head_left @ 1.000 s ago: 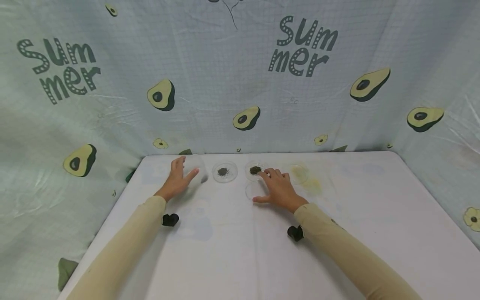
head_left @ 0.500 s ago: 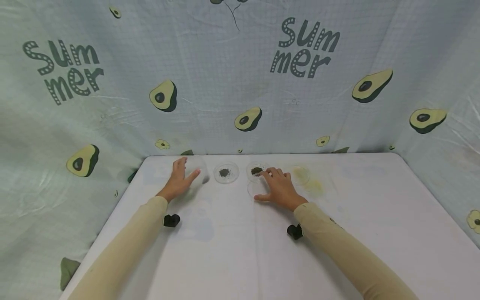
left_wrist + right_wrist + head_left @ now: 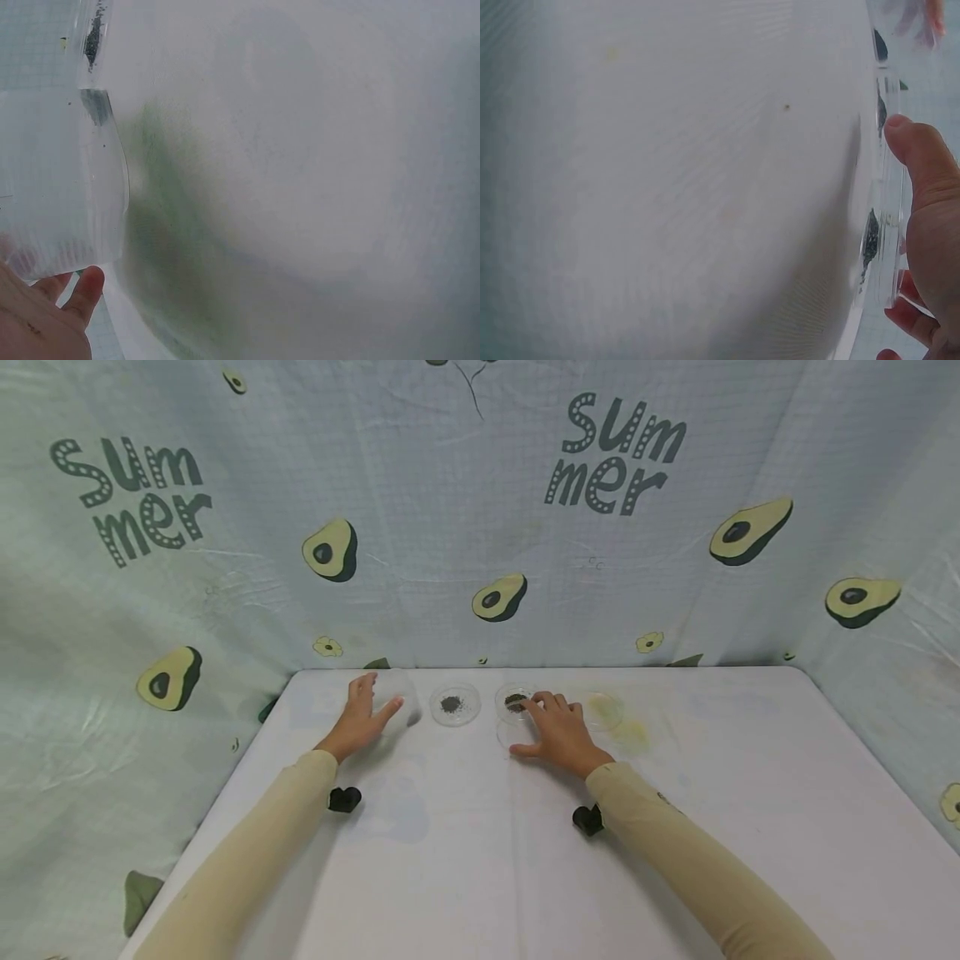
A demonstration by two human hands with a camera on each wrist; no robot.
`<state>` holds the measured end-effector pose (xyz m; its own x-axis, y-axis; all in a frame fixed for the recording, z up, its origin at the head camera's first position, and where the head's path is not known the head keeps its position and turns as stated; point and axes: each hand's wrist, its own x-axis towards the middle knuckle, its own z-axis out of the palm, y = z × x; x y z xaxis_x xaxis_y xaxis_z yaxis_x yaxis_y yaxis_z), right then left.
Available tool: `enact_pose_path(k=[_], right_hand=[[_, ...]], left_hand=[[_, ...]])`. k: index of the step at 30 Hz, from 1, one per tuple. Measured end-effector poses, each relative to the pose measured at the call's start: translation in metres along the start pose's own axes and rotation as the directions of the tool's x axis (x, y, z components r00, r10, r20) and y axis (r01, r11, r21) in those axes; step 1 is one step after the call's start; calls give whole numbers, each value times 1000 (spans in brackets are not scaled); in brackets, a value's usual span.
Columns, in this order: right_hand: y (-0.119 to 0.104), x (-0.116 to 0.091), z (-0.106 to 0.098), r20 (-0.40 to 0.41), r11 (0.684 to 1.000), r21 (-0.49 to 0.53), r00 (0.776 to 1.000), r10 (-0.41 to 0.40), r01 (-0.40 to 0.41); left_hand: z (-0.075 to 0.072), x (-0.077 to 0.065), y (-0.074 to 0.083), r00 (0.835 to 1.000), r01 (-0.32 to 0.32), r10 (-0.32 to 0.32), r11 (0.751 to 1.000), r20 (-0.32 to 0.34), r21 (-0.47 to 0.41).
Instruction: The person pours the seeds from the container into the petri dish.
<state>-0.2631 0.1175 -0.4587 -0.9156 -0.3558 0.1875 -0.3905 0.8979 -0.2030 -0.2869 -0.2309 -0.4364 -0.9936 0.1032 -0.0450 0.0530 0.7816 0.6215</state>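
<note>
Gripping a clear container [image 3: 60,165] and a clear disc [image 3: 512,737] by a row of dishes

The left hand [image 3: 356,723] clasps the container between thumb and fingers, grey powder [image 3: 413,718] showing at its lower right. The right hand [image 3: 561,737] grasps the disc by its edges; from the head view it overlaps the near side of a dish of dark granules [image 3: 502,697], though I can't tell if they touch. Between the hands on the white table [image 3: 450,877] lies a dish of dark powder [image 3: 467,717]. Right of the right hand's fingers sits a yellow-dusted dish [image 3: 616,720], with a yellow smudge [image 3: 633,737] beside it
</note>
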Motion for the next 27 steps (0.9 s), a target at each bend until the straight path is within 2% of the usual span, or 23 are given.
enact_pose_path(k=[14, 27], right_hand=[[-1, 5, 2, -11, 1000, -14, 1000, 9, -9], [-3, 12, 4, 13, 999, 0, 999, 35, -35]], left_hand=[[1, 4, -4, 1000, -6, 6, 1000, -4, -4], [0, 1, -2, 1000, -24, 24, 1000, -3, -2]])
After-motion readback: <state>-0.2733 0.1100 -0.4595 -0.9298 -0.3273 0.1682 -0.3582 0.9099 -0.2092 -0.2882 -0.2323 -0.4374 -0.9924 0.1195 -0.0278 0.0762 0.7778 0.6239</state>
